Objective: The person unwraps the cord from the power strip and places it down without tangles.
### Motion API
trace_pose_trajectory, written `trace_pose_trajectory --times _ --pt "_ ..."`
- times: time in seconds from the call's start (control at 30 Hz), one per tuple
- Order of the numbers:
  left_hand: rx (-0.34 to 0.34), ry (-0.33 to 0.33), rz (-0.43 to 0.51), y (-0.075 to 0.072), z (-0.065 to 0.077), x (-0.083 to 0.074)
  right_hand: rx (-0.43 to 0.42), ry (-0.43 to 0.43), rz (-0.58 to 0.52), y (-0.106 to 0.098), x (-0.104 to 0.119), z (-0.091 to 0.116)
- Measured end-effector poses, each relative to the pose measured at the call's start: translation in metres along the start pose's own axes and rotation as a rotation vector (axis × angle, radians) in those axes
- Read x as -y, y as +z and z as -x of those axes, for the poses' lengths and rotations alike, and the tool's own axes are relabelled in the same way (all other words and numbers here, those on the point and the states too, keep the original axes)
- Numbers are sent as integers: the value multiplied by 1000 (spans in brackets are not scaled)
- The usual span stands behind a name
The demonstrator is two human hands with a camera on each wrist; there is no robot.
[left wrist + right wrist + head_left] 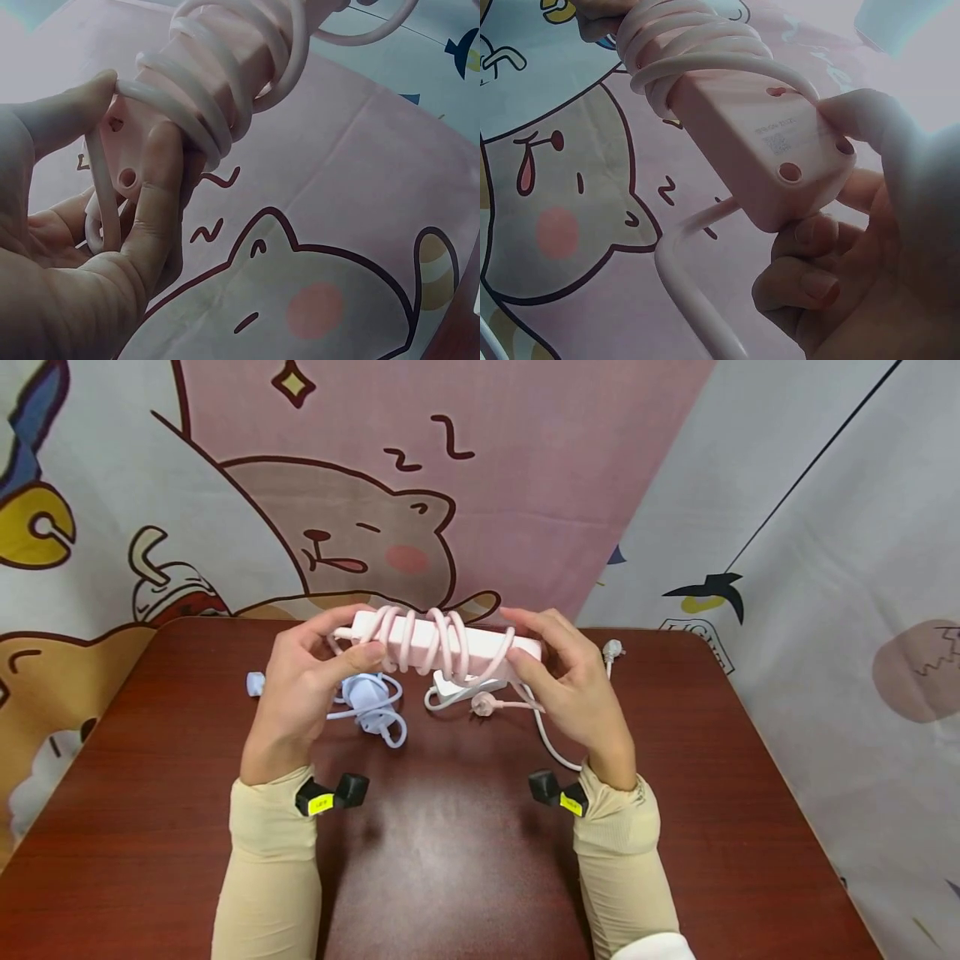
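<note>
Power strip (pixel 480 642) between both hands (pixel 296 681) (pixel 576 681)

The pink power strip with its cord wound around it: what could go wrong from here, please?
The pink cord might loosen: its turns are unevenly spaced, while the left hand and right hand hold the power strip near its ends. The pink plug, which neither hand holds, could snag on the white cord seen near it if the strip moves.

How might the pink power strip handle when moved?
The pink power strip is probably stiff: it isn't sagging. The coiled cord seems flexible and, with no tie visible, might loosen. Its plug, not tucked in, could swing.
</note>
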State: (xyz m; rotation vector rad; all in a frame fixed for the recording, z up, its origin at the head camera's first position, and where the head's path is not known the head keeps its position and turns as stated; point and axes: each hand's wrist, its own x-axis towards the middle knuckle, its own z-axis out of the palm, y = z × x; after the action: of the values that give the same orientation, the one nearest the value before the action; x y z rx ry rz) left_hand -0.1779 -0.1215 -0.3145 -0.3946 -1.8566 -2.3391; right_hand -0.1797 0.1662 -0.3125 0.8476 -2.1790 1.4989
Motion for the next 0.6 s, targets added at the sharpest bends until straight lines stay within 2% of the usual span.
trace_pose_trajectory --times 0.17,0.6 --pt "17 -2 -33 -1 -1 1 3 3 52 -1 -1 0" --pt "10 -36 -148 -5 -1 2 -13 -8 114 -1 -3 1"
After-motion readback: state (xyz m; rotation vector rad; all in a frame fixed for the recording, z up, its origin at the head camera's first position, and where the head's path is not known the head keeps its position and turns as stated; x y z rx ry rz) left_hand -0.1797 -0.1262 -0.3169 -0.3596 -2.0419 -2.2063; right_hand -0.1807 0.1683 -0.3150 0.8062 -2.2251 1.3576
